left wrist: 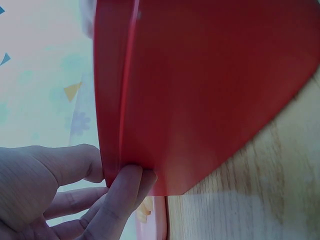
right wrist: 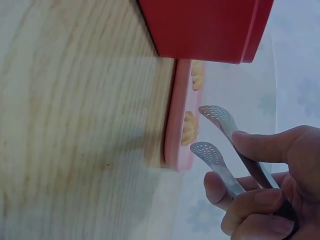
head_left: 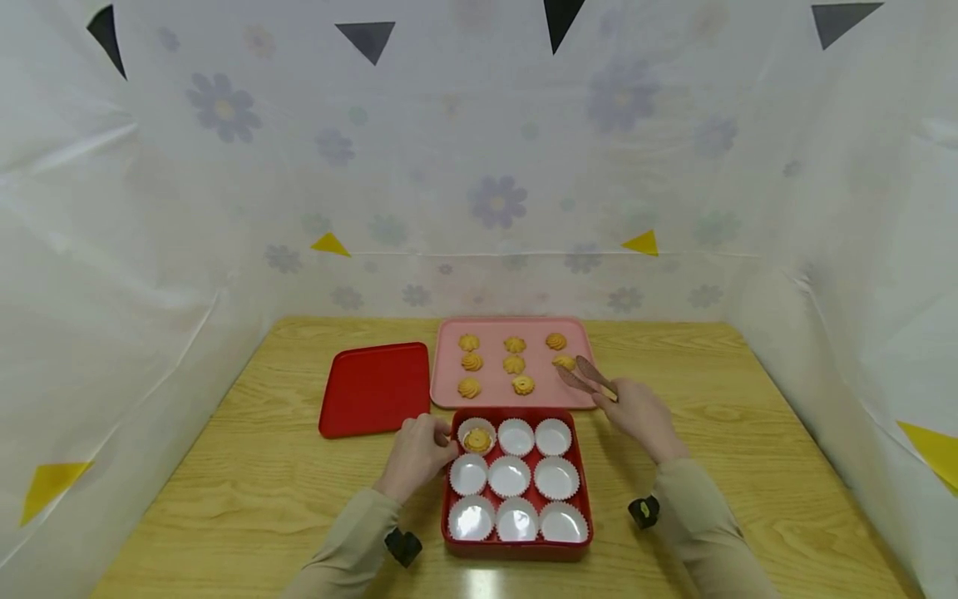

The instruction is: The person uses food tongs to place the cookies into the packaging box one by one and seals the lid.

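My left hand [head_left: 419,453] pinches the left wall of a red box [head_left: 516,550] near its far corner; the left wrist view shows thumb and fingers at its rim [left wrist: 107,150]. White paper cups [head_left: 556,478] line the box in rows. A swirled cookie [head_left: 477,440] sits in the far-left cup. With curled fingers, my right hand [head_left: 645,418] holds small metal tongs [right wrist: 230,130] with perforated tips. The tips stand apart, over the right side of a pink tray [head_left: 490,383], close by a cookie [head_left: 564,362]. Whether they touch it, I cannot tell.
Several more cookies [head_left: 514,364] lie in rows on the pink tray, behind the box. To its left, a flat red lid [head_left: 374,391] lies on the wooden table [head_left: 718,391]. A flower-patterned white sheet [head_left: 449,166] stands behind the table.
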A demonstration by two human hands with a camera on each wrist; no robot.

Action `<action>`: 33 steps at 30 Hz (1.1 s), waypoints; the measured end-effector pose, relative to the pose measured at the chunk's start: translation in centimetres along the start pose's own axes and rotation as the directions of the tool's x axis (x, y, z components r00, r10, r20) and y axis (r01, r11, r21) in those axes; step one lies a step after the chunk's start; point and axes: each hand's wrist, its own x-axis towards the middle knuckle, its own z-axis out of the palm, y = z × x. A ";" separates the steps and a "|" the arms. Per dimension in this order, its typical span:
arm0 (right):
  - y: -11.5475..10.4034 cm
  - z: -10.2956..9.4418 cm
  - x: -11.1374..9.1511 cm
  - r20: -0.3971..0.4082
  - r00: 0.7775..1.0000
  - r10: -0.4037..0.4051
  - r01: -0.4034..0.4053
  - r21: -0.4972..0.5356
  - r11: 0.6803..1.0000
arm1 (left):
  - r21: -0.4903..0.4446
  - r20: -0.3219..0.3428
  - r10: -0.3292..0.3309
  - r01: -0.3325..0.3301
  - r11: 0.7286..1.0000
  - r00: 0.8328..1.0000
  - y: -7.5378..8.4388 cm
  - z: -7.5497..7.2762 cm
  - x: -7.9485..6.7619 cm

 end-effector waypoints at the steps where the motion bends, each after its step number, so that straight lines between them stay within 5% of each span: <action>1: 0.0 0.0 0.2 0.006 1.000 0.005 -0.005 -0.002 1.000 | 0.000 0.000 0.004 -0.004 1.000 1.000 0.0 0.0 0.0; 14: -0.8 -0.5 2.5 0.079 0.991 0.108 -0.103 -0.067 0.992 | -0.013 0.010 0.002 -0.002 1.000 1.000 0.0 0.0 0.0; 33: -2.2 0.3 3.5 0.060 0.985 0.165 -0.159 -0.092 0.983 | -0.020 0.014 0.000 0.000 1.000 1.000 0.0 -0.1 0.0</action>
